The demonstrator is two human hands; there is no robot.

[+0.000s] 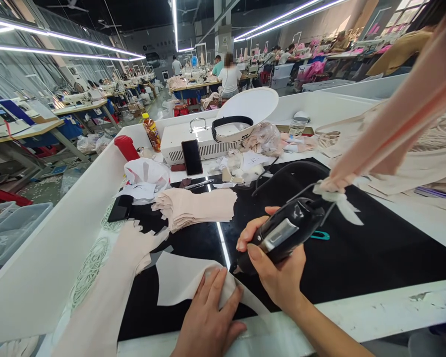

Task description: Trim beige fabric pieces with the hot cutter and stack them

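My left hand [211,315] lies with fingers spread on a pale cloth piece [178,277], pressing it against the black glossy board [319,277]. The cloth is slightly wrinkled by the fingertips. Wrapped around a black handheld power tool [282,235] with a silver plate is my right hand [278,267]. The tool slants down to the left, its tip close to the cloth's upper edge; contact cannot be made out. A pink fabric strip [390,119], knotted at the tool's rear end, runs up to the right. Behind my hands sits a stack of pale cut pieces [198,206].
A long pale cloth stack [104,297] and green cord bundles [91,267] line the left wall. A phone [192,157] leans on a white metal box [174,144]. A teal clip-like item [320,235] lies right of the tool. People sit at sewing tables beyond.
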